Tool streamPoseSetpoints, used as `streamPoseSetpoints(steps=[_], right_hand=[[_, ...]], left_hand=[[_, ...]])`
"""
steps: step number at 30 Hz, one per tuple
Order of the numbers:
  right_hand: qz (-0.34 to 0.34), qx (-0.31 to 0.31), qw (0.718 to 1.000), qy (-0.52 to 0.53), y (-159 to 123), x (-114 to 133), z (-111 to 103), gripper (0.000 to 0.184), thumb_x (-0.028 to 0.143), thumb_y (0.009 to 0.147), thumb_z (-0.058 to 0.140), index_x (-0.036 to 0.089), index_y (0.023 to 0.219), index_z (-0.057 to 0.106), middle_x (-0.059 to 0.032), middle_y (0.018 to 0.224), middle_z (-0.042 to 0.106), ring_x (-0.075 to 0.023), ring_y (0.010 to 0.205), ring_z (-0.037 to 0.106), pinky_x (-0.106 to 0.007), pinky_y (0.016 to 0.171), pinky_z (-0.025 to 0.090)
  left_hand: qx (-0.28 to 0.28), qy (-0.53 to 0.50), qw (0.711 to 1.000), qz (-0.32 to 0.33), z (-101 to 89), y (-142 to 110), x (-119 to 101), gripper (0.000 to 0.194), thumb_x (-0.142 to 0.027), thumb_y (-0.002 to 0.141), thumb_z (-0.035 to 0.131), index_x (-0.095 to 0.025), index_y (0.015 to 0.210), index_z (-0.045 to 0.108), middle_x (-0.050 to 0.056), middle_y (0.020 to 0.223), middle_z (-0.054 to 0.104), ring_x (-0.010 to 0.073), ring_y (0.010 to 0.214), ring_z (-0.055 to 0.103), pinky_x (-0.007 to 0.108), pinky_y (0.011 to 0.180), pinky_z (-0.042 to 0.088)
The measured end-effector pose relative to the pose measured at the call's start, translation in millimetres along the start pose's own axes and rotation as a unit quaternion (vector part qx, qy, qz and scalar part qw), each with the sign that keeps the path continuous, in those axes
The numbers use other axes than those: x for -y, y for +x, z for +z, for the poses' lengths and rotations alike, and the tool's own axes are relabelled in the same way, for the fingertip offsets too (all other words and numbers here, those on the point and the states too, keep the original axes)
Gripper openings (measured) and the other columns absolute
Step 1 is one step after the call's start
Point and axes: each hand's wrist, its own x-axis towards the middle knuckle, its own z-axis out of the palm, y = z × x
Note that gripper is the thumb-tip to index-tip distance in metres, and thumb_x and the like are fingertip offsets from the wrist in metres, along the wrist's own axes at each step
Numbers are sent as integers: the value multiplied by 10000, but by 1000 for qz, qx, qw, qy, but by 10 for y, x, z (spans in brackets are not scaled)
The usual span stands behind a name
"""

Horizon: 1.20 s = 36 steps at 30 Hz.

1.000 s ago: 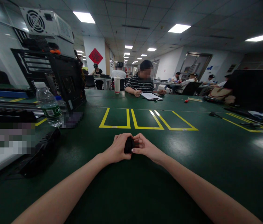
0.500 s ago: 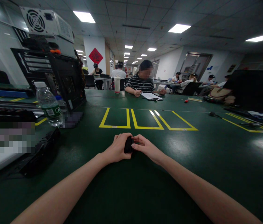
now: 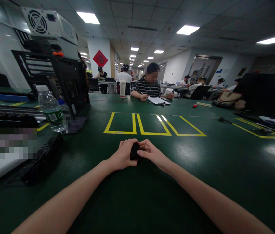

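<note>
Between my hands is a small black block-like object [image 3: 134,151], too dark to tell its kind. My left hand [image 3: 123,154] wraps round its left side, thumb below and fingers over the top. From the right, my right hand [image 3: 153,155] meets it with bent fingers, the thumb and fingertips touching its right edge. Both hands are low over the green table [image 3: 137,198], just in front of the yellow tape outlines [image 3: 155,133]. The face of the object toward my left palm is hidden.
On the left stand a plastic water bottle [image 3: 52,112] and an open black computer case [image 3: 72,86] with a power supply [image 3: 48,24] above. Across the table a person [image 3: 148,86] sits at a clipboard [image 3: 158,100], near a white cup [image 3: 122,89]. Cables [image 3: 225,120] lie at the right.
My right fingers have shifted very slightly against the black object. My left hand and the object stay in nearly the same place.
</note>
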Motion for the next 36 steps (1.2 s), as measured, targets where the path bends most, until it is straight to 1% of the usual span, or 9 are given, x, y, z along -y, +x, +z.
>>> streamPoseSetpoints(steps=[3, 6, 11, 16, 19, 24, 26, 30, 36], right_hand=[[1, 2, 1000, -3, 20, -28, -10, 326, 310, 701, 576, 204, 981, 446, -31, 1006, 499, -184, 982, 480, -394, 881, 371], [-16, 19, 1000, 1, 29, -26, -17, 291, 289, 703, 577, 198, 954, 462, -28, 992, 504, -178, 978, 481, -387, 882, 371], [-30, 47, 998, 18, 2, 31, -18, 349, 242, 635, 650, 212, 919, 448, -14, 985, 502, -182, 981, 485, -379, 857, 393], [-18, 14, 1000, 3, -14, 53, 10, 240, 326, 718, 558, 212, 905, 459, -17, 963, 510, -177, 944, 498, -380, 844, 394], [-19, 3, 1000, 0, 3, 34, 23, 264, 311, 711, 569, 210, 928, 458, -21, 968, 511, -179, 949, 497, -376, 850, 391], [12, -7, 1000, -3, 15, 35, 10, 306, 289, 703, 578, 199, 969, 458, -37, 1022, 495, -184, 996, 475, -390, 884, 370], [6, 6, 1000, 3, 6, 44, 0, 297, 276, 687, 595, 196, 941, 463, -36, 1029, 491, -184, 992, 479, -393, 882, 373], [-12, 35, 999, 23, -3, 41, -7, 357, 235, 627, 655, 213, 912, 442, -16, 985, 501, -178, 961, 495, -387, 848, 398], [-30, 1, 1000, 9, 0, 32, 18, 247, 275, 693, 589, 209, 886, 450, -8, 937, 502, -160, 936, 494, -367, 852, 390]], left_hand=[[-2, 7, 1000, 2, 10, 8, 9, 536, -237, 651, 609, -188, 1108, 333, 66, 1044, 451, 232, 961, 441, 400, 871, 309], [-1, 8, 1000, 1, 7, 10, 6, 524, -236, 650, 606, -189, 1099, 339, 65, 1041, 449, 234, 960, 440, 403, 870, 308], [8, -1, 1000, -3, -23, -1, -17, 513, -232, 655, 605, -205, 1096, 345, 56, 1038, 445, 231, 963, 435, 402, 869, 311], [6, -4, 1000, 0, -18, -7, -8, 526, -231, 660, 606, -208, 1111, 337, 56, 1045, 445, 228, 962, 438, 400, 868, 313], [4, -6, 1000, 2, -7, -8, 5, 531, -236, 660, 609, -205, 1114, 335, 58, 1051, 444, 227, 972, 435, 400, 875, 308], [2, -3, 1000, 2, -6, -5, 2, 525, -242, 661, 606, -198, 1110, 336, 62, 1046, 446, 226, 970, 433, 396, 873, 312], [2, -1, 1000, -2, -7, -3, -1, 518, -244, 658, 606, -197, 1101, 342, 60, 1036, 449, 226, 957, 438, 396, 865, 317], [2, 1, 1000, 3, 0, 3, 6, 521, -236, 649, 609, -197, 1096, 344, 58, 1026, 452, 225, 950, 441, 396, 865, 313], [-3, 11, 1000, 6, 18, 14, 16, 527, -232, 647, 607, -187, 1096, 335, 61, 1031, 445, 226, 956, 435, 391, 862, 321]])
